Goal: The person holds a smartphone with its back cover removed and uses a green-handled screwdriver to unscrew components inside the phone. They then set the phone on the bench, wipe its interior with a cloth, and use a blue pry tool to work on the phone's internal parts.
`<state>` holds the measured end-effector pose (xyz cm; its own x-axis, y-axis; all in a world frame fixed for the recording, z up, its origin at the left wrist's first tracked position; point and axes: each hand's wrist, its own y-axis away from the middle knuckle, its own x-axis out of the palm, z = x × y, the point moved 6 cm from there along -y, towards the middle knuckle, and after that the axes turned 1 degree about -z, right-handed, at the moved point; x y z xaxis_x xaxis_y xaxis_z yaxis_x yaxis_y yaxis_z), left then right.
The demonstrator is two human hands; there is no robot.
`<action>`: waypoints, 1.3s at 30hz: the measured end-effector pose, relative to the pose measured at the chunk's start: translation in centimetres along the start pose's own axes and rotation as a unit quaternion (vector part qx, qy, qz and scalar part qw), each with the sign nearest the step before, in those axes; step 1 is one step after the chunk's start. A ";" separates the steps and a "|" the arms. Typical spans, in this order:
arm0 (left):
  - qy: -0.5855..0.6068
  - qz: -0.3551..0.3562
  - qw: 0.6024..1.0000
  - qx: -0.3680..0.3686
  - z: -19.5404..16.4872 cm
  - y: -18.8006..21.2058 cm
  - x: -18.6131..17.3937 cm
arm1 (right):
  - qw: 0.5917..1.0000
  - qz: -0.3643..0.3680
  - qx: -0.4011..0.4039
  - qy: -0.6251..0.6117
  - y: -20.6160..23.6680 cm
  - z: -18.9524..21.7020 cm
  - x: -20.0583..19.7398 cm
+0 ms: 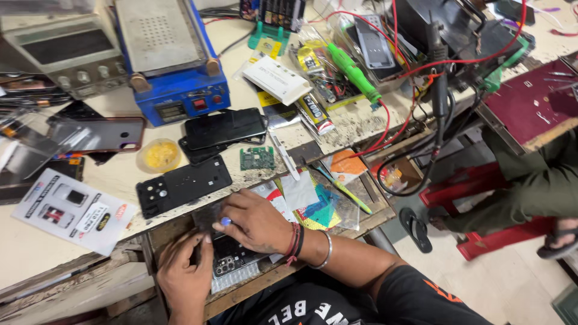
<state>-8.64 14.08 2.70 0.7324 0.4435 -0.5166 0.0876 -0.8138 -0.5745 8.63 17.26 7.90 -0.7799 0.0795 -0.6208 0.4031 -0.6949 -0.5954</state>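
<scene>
At the bench's near edge, our left hand grips an opened phone; our right hand pinches a blue-tipped tool. Best keep it steady.

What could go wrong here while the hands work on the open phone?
1. The right hand presses a blue-tipped tool on the open phone, steadied by the left hand; a slip might scratch its parts.
2. The bare circuit board lies loose near the bench edge; an elbow could knock it off.
3. Red wires hang across the clutter and could snag.
</scene>
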 end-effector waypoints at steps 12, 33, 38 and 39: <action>0.044 -0.026 0.994 -0.099 1.2 -0.9 -0.1 | 0.948 -0.043 0.191 -0.251 0.4 -4.2 1.5; 0.035 0.008 0.992 -0.117 2.2 -0.6 0.5 | 0.965 -0.042 0.132 -0.221 0.1 -3.7 1.3; 0.048 0.010 0.994 -0.098 1.8 -0.6 0.5 | 0.956 -0.050 0.157 -0.244 0.6 -4.1 1.5; 0.052 0.009 0.993 -0.102 1.9 -0.6 0.6 | 0.960 -0.046 0.158 -0.226 0.6 -4.2 1.5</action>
<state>-9.54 15.55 1.60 0.8002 0.3961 -0.4503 0.2019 -0.8849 -0.4197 9.75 19.93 4.46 -0.9622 -0.1176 -0.2458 0.2128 -0.8877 -0.4084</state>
